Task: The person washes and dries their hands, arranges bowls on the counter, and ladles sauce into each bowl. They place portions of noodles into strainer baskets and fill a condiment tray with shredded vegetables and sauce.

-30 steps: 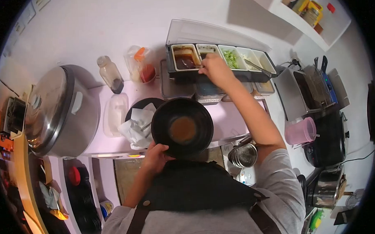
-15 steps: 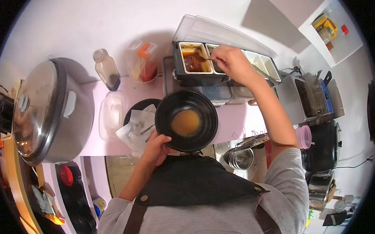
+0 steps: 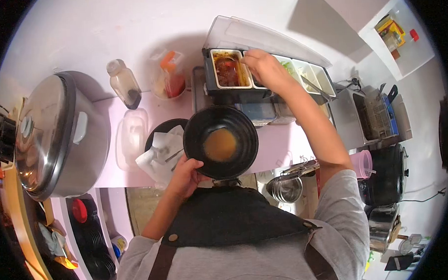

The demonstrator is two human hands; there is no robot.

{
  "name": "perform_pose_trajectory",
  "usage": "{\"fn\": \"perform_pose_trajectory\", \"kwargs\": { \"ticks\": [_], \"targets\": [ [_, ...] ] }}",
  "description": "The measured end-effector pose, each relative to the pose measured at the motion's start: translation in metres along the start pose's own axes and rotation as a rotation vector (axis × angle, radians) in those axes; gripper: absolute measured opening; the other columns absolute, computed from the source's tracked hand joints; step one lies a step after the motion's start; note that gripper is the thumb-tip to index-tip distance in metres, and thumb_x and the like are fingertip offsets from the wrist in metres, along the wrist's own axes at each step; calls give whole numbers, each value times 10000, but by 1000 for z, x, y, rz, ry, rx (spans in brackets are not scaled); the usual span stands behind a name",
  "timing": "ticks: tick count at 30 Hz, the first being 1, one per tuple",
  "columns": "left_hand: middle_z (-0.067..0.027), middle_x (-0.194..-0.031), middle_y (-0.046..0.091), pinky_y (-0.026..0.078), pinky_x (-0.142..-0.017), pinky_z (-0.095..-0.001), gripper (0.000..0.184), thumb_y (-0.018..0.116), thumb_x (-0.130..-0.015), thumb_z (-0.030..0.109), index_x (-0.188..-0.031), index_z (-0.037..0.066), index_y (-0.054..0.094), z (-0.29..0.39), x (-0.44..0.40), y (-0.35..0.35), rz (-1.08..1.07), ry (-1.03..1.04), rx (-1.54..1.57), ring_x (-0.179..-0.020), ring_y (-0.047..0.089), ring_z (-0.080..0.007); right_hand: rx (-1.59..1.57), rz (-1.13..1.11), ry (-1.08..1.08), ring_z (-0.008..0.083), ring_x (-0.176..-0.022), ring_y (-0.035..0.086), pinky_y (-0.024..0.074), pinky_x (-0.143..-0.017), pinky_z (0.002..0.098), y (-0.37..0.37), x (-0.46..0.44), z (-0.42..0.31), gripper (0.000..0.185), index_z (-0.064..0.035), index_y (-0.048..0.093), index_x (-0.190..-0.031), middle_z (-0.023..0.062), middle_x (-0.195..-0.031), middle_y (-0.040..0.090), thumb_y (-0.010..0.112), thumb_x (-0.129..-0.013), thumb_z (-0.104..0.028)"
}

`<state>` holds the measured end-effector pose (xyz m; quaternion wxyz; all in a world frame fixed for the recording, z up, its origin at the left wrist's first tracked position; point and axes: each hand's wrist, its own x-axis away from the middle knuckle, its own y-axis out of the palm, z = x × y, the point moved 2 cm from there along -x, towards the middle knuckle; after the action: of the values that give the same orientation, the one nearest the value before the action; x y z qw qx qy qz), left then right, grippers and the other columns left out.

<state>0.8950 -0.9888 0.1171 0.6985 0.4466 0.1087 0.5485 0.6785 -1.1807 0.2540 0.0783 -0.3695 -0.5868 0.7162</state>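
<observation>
Bowl in left hand, thumb over rim, shallow brown liquid inside; looks only part-filled. Pinches right hand narrow, seemingly on a utensil over red sauce tub. Has raised lid close behind, paper beside bowl, open gap toward right forearm.

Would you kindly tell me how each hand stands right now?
Left hand: closed on the black bowl, at its edge.
Right hand: fingers pinched together by the sauce tub; whatever they hold is too unclear to tell.
</observation>
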Motion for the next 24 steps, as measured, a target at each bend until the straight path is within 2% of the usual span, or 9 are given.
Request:
{"fn": "perform_pose_trajectory", "kwargs": {
  "ticks": [4,6,9,13,15,18,20,23,24],
  "targets": [
    [-91,-1059,553,565,-645,-330,466,458,-748,50,-1204,59,359,-1,-4,0,18,-1,-1,-851,620,-196,-111,-20,64,328,-785,539,459,-688,378,8,10,4,111,10,558,-798,159,-780,531,510,-698,22],
    [-84,-1067,550,560,-655,-335,472,456,-749,54,-1210,68,354,-2,-6,1,16,7,3,-863,614,-196,-215,-44,48,325,-758,544,446,-665,364,-3,18,-7,156,-2,571,-885,145,-815,547,527,-742,41],
    [-105,-1098,545,545,-720,-406,503,472,-723,135,-1205,42,362,-4,-10,-3,95,38,-71,-899,605,-233,-268,-37,85,320,-751,546,444,-657,359,-27,23,-24,142,-3,568,-876,144,-814,549,528,-748,42],
    [-106,-1075,559,549,-711,-387,479,477,-725,131,-1185,38,381,-6,-17,-10,84,39,-74,-875,613,-231,-355,-137,217,312,-749,549,445,-651,359,-28,30,-23,132,0,564,-870,139,-820,554,522,-751,40],
    [-107,-1070,561,551,-699,-377,477,478,-727,126,-1185,38,381,-6,-21,-9,79,32,-59,-859,617,-230,-241,-49,81,310,-732,551,446,-635,354,-10,28,-11,135,0,563,-873,137,-820,556,519,-751,39],
    [-55,-1060,549,545,-622,-315,520,485,-748,92,-1242,117,327,-2,-23,-6,13,26,-1,-843,608,-175,-220,112,65,312,-709,549,444,-622,356,-4,20,-1,134,-1,562,-870,140,-806,548,514,-751,40],
    [-57,-1054,548,545,-605,-304,523,490,-745,93,-1242,124,331,2,-21,-2,3,27,-4,-824,613,-177,-232,116,113,322,-689,541,441,-613,363,-2,16,6,135,-4,565,-876,147,-808,551,517,-754,27],
    [-61,-1052,545,547,-586,-290,527,487,-746,86,-1246,132,327,1,-20,2,46,32,-1,-800,619,-178,-183,92,168,264,-638,541,428,-581,340,6,17,12,139,-14,568,-888,135,-752,544,527,-758,9],
    [-61,-1052,545,547,-586,-290,527,487,-746,86,-1246,132,327,0,-21,2,47,32,-2,-800,619,-178,-236,-8,295,265,-638,554,439,-584,340,6,19,11,145,-16,584,-885,135,-735,563,528,-753,3]
  ]
}}
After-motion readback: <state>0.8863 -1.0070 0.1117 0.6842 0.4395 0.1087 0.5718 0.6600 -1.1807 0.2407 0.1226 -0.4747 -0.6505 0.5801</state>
